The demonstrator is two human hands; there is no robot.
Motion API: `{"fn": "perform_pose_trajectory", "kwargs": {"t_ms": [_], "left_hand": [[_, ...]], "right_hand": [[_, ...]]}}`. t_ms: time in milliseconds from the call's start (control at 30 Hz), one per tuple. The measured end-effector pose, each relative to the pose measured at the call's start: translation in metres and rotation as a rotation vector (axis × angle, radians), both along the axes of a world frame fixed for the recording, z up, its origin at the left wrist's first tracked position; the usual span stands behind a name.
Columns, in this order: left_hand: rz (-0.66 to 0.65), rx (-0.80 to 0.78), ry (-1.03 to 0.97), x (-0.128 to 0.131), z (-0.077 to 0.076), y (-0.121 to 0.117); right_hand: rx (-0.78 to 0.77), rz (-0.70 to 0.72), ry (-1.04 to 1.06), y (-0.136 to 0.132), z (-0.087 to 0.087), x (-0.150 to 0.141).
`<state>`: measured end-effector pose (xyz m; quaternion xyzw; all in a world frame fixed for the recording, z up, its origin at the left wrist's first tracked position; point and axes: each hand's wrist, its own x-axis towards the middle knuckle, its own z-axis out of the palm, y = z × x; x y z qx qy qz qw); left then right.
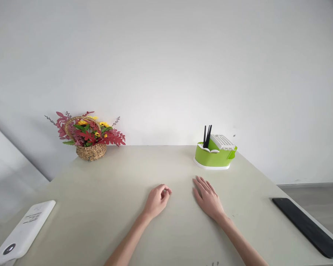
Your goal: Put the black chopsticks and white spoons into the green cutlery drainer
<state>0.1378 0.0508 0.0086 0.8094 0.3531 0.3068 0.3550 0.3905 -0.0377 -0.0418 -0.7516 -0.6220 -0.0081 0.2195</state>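
Observation:
My left hand (157, 200) rests on its side on the pale table (100, 221), fingers curled loosely inward toward the thumb; nothing shows in it. Palm down to the right of it lies my right hand (207, 197), its fingers stretched out and holding nothing. Just beyond the right hand, and apart from it, stands a green and white cutlery holder (215, 158). Several black chopsticks (207, 136) stand upright in its left part, and a slotted white rack (223, 142) tops its right part.
A wicker basket (91, 152) of red leaves and yellow flowers (88, 129) sits at the back left. Along the left edge is a white slab-like device (26, 231) with a dark round spot. A flat black object (308, 225) lies at the right edge. A wall (166, 74) rises behind.

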Motion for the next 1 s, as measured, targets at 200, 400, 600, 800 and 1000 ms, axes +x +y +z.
{"fn": "perform_pose_trajectory", "kwargs": {"t_ms": [200,400,600,800,1000], "left_hand": [[0.05,-0.082,-0.033,-0.001,0.007,-0.003],[0.056,-0.087,-0.03,-0.001,0.009,-0.006],[0.052,-0.105,-0.003,-0.005,0.011,-0.023],[-0.013,-0.087,0.075,-0.016,0.017,-0.043],[0.015,-0.085,0.106,-0.018,0.018,-0.052]], "right_hand": [[0.007,0.008,0.013,-0.001,0.001,0.0],[0.03,0.014,-0.003,0.0,0.0,0.0],[0.083,0.029,-0.012,-0.006,-0.005,-0.002],[0.158,0.106,-0.032,-0.012,-0.012,-0.003],[0.181,0.147,-0.055,-0.014,-0.016,-0.001]]}}
